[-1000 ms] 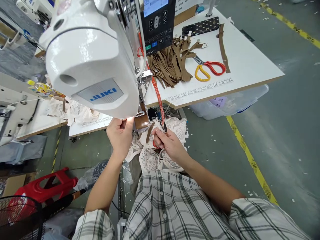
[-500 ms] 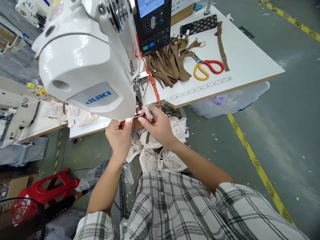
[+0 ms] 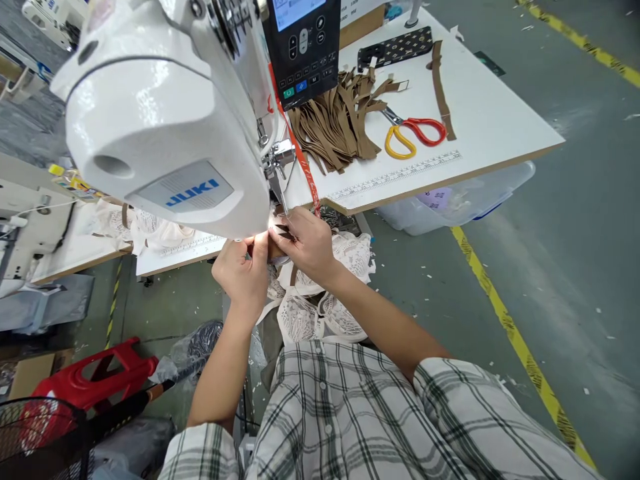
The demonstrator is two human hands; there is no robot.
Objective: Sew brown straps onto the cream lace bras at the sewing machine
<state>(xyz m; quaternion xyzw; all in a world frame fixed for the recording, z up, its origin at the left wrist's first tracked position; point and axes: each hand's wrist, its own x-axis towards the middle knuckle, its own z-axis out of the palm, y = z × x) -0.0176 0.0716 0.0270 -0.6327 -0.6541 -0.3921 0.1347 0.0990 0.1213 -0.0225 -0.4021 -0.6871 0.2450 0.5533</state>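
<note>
Under the head of a white sewing machine [image 3: 165, 127], my two hands meet close to the lit needle area. My left hand [image 3: 243, 272] is closed in a pinch at the edge of a pale lace bra [image 3: 300, 317], just below the machine head. My right hand [image 3: 309, 243] is closed on the same work from the other side, with its fingertips by the presser foot and a bit of dark brown strip showing between the hands. Lace cups hang below toward my lap. The exact edge between my fingertips is mostly hidden.
To the right on the table [image 3: 500, 133] lie a heap of brown strips [image 3: 335, 130], scissors [image 3: 415, 133] with red and yellow handles, and a patterned phone [image 3: 395, 50]. A control panel [image 3: 304, 53] stands above. More lace bras [image 3: 155, 230] lie left; a red stool [image 3: 95, 373] is below.
My right hand has moved up and left, closer to the needle area, and the crumpled pale fabric by its fingers no longer shows. My left hand has shifted slightly right.
</note>
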